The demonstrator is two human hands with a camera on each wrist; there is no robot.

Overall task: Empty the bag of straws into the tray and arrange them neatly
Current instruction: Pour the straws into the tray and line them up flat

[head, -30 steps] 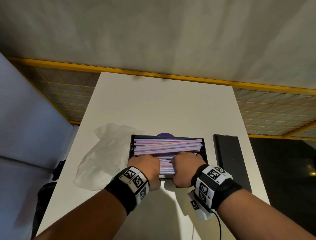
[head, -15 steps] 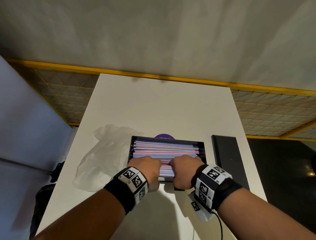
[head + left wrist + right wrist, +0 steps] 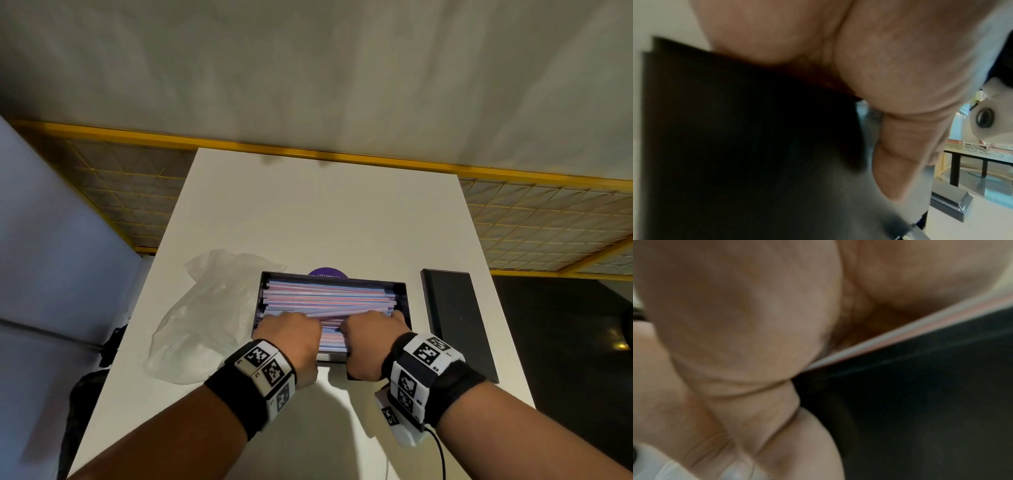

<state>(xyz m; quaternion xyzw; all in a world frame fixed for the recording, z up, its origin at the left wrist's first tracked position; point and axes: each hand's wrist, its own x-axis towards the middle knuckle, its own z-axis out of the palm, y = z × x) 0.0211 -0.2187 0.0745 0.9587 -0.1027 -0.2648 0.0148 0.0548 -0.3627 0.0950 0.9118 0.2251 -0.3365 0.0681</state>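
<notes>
Both hands, left hand & right hand, curl over straws in tray, gripping near rim. Empty bag left of them on counter. Risk: hard squeeze kinks straws or skids tray, IMO.

Dim warm light, wide-angle bending in head view, both wrist views blurred.

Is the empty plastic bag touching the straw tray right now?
Touching. In the head view the plastic bag lies crumpled against the left wall of the tray, with no table visible between them.
</notes>
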